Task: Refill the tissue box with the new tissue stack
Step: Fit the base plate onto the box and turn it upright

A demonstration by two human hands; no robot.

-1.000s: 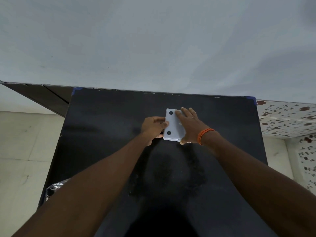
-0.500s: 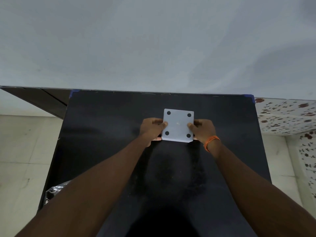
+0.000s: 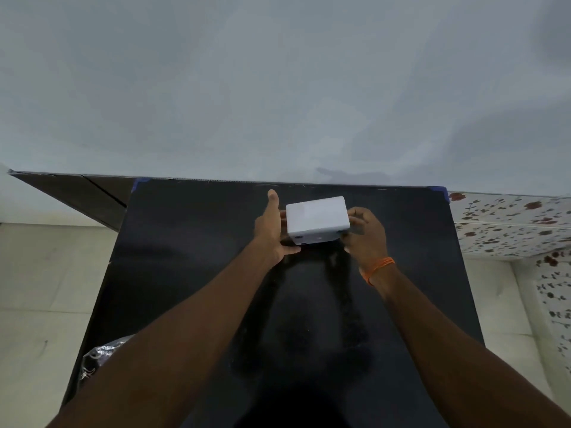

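A white tissue box is held above the far middle of the black table, tilted so one plain side faces up and its bottom panel with dark round feet faces me. My left hand grips its left side, fingers stretched forward and thumb under the near corner. My right hand, with an orange band on the wrist, clasps its right side with curled fingers. No tissue stack shows in view.
The table stands against a pale grey wall, with blue tape on its far corners. A crinkled shiny plastic wrapper lies at the table's near left edge. Tiled floor lies left; a flower-patterned surface is at right.
The box has been turned from lying bottom-up to tilted away, so a side faces up. Both hands shifted farther along the table, still on its left and right sides.
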